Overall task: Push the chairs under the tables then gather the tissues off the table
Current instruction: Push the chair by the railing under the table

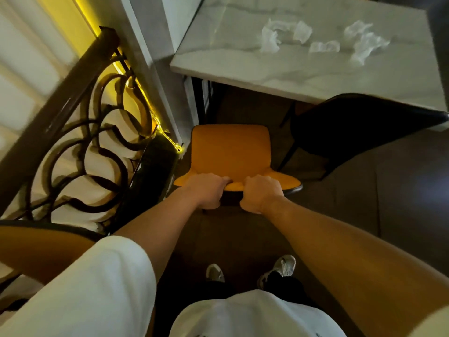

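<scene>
An orange chair [230,149] stands in front of me, its seat clear of the near edge of a white marble table [279,71]. My left hand [207,189] and my right hand [261,194] both grip the top of its backrest, side by side. Several crumpled white tissues [323,41] lie scattered on the far part of the tabletop. A black chair [352,132] sits to the right, its front tucked partly under the table's near right corner.
A dark curled-iron railing [80,142] with a yellow light strip runs along the left, close to the orange chair. A white pillar [155,69] stands beside the table's left corner. Another orange seat edge [36,246] shows at lower left. My feet stand on dark floor.
</scene>
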